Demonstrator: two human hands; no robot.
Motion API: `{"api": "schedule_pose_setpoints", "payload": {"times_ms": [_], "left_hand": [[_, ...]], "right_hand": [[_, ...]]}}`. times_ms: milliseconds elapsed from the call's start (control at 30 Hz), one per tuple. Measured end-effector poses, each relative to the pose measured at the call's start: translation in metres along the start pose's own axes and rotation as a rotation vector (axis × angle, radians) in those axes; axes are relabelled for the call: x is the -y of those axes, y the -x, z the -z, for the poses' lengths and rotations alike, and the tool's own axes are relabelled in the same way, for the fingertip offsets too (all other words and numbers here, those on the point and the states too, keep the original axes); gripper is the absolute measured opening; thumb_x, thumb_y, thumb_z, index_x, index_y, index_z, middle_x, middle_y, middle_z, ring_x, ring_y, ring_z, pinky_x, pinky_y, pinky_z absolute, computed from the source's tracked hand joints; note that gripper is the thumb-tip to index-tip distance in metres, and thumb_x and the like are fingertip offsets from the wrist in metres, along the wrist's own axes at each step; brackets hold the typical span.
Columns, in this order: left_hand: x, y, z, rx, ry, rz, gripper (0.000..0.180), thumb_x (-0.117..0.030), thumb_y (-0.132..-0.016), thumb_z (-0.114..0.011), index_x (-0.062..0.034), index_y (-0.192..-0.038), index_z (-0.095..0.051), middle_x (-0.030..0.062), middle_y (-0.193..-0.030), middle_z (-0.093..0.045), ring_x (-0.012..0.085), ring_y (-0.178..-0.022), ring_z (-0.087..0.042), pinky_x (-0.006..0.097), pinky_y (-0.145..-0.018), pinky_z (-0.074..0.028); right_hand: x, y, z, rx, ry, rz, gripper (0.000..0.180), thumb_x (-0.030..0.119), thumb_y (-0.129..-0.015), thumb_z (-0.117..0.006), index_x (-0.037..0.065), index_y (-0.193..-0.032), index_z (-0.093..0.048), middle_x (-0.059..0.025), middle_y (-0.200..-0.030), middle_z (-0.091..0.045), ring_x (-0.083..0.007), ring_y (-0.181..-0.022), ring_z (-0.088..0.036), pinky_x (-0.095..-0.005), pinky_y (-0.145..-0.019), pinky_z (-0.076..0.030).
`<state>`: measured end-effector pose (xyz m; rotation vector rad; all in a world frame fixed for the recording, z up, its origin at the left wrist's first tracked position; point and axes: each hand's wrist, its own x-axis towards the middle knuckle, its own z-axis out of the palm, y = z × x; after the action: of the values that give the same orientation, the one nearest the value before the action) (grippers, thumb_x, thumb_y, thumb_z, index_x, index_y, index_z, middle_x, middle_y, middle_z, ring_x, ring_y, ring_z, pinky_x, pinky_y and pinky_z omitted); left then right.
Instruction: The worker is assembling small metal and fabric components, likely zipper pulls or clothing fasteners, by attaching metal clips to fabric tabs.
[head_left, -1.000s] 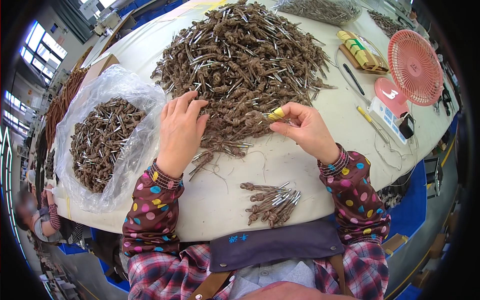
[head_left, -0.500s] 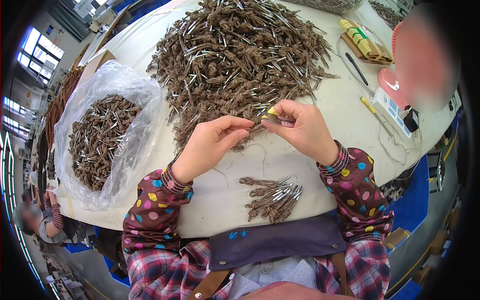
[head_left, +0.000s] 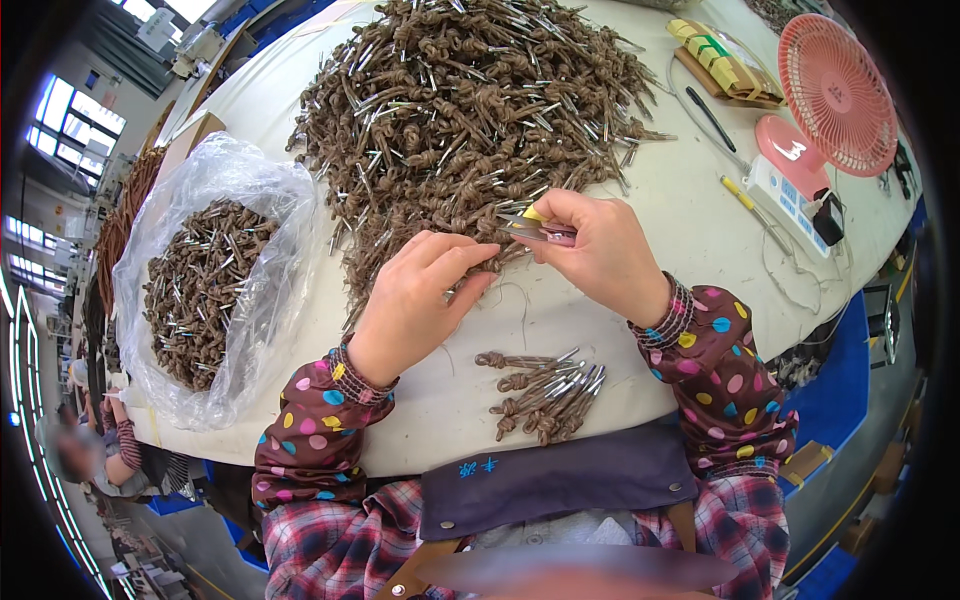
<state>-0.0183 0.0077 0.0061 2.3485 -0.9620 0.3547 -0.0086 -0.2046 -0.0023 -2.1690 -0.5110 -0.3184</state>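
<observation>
My right hand (head_left: 608,258) is closed round a small pair of thread snips (head_left: 540,231), whose blades point left and stand slightly apart. Just left of them, my left hand (head_left: 418,298) pinches a brown knotted cord (head_left: 487,268); most of it is hidden behind the fingers. Both hands hover at the near edge of a large heap of brown knotted cords (head_left: 450,120) with silvery metal tips. Nearer to me, a small fanned group of the same knotted cords (head_left: 545,400) lies on the white tabletop (head_left: 420,430), tips to the upper right.
At left, a clear plastic bag (head_left: 290,300) holds more knotted cords. To the right are a pink fan (head_left: 838,95), a white power strip (head_left: 785,205), a yellow-handled tool (head_left: 740,195), a black pen (head_left: 710,118) and a yellow-wrapped bundle (head_left: 725,65). A person (head_left: 100,460) sits far left.
The snips' blades now show parted beside my left fingertips. My left hand has turned a little and dropped slightly. The small fanned group of knotted cords stays as it was.
</observation>
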Motion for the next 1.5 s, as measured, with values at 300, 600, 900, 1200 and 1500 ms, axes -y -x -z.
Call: {"api": "schedule_pose_setpoints", "payload": {"times_ms": [300,600,900,1200,1500], "left_hand": [[0.005,0.001,-0.006,0.001,0.124,0.037,0.018,-0.009,-0.076,-0.072,-0.0061,-0.094,-0.068,0.0089,-0.087,-0.066,0.0245,-0.078,-0.064,0.032,-0.068,-0.052],[0.015,0.001,-0.005,0.178,0.351,0.223,0.005,-0.006,-0.086,-0.063,-0.002,-0.091,-0.063,0.0071,-0.08,-0.067,0.0153,-0.072,-0.065,0.026,-0.063,-0.05],[0.028,0.009,-0.023,0.3,1.207,0.306,0.009,-0.008,-0.1,-0.043,-0.0018,-0.098,-0.05,0.0109,-0.094,-0.066,0.0111,-0.079,-0.062,0.025,-0.067,-0.05],[0.035,0.001,-0.015,-0.078,0.498,0.449,0.012,-0.01,-0.098,-0.048,0.0006,-0.099,-0.052,0.0084,-0.086,-0.067,0.0135,-0.077,-0.065,0.026,-0.067,-0.052],[0.016,-0.009,0.013,-0.07,-0.077,0.071,0.01,-0.005,-0.084,-0.062,-0.0033,-0.094,-0.063,0.0117,-0.096,-0.062,0.0299,-0.091,-0.058,0.037,-0.08,-0.047]], "right_hand": [[-0.003,-0.002,-0.003,0.035,-0.144,-0.081,0.019,0.016,-0.083,-0.07,0.0,-0.079,-0.06,-0.0044,-0.06,-0.06,-0.0088,-0.055,-0.059,-0.0235,-0.051,-0.043],[-0.009,-0.006,-0.005,0.18,-0.498,-0.277,0.016,0.014,-0.086,-0.067,0.001,-0.082,-0.06,0.002,-0.061,-0.055,-0.0031,-0.058,-0.054,-0.0212,-0.053,-0.041],[-0.002,-0.004,-0.014,0.128,-0.308,-0.025,0.018,0.012,-0.082,-0.072,0.001,-0.086,-0.059,0.0003,-0.065,-0.053,-0.0038,-0.059,-0.046,-0.0222,-0.05,-0.037],[-0.004,-0.004,-0.005,-0.028,-0.117,0.034,0.022,0.018,-0.08,-0.074,0.002,-0.084,-0.059,-0.0061,-0.063,-0.055,-0.0135,-0.053,-0.048,-0.0255,-0.051,-0.041],[-0.008,-0.002,-0.001,0.015,-0.035,0.022,0.022,0.018,-0.079,-0.074,0.002,-0.083,-0.059,-0.0079,-0.065,-0.058,-0.0171,-0.053,-0.054,-0.0275,-0.052,-0.044]]}}
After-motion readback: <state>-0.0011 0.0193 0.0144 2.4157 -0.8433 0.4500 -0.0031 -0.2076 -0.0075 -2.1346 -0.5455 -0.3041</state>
